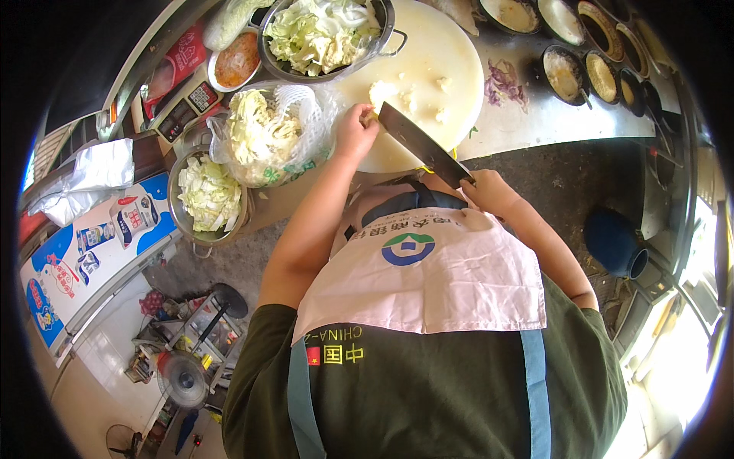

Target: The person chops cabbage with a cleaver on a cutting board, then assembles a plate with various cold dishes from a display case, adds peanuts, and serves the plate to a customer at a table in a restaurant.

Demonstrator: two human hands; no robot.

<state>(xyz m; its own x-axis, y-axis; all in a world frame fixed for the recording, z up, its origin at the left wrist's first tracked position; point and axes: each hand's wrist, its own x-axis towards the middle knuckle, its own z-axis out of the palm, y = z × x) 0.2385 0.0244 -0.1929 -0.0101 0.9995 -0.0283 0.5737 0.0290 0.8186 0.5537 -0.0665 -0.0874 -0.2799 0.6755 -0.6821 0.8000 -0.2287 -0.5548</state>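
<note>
My right hand (492, 191) is closed around the handle of a broad kitchen knife (421, 140). Its blade slants up and left over a round white cutting board (430, 51), with the tip close to my left fingertips. Near the board's left edge, my left hand (355, 131) pinches a small pale piece that looks like cauliflower, mostly hidden by the fingers. A cauliflower floret (381, 92) lies just beyond the blade tip. Small crumbled bits (442, 115) are scattered to its right. Left of my left hand sits an open plastic bag (315, 109) of pale vegetable pieces and foam netting.
A metal pot (391, 17) of chopped cabbage overlaps the board's far left. Further left are a bowl of red sauce (236, 60), a digital scale (186, 112) and a metal basin (175, 201) of cut cabbage. Purple scraps (504, 86) and several seasoning bowls (565, 74) lie right.
</note>
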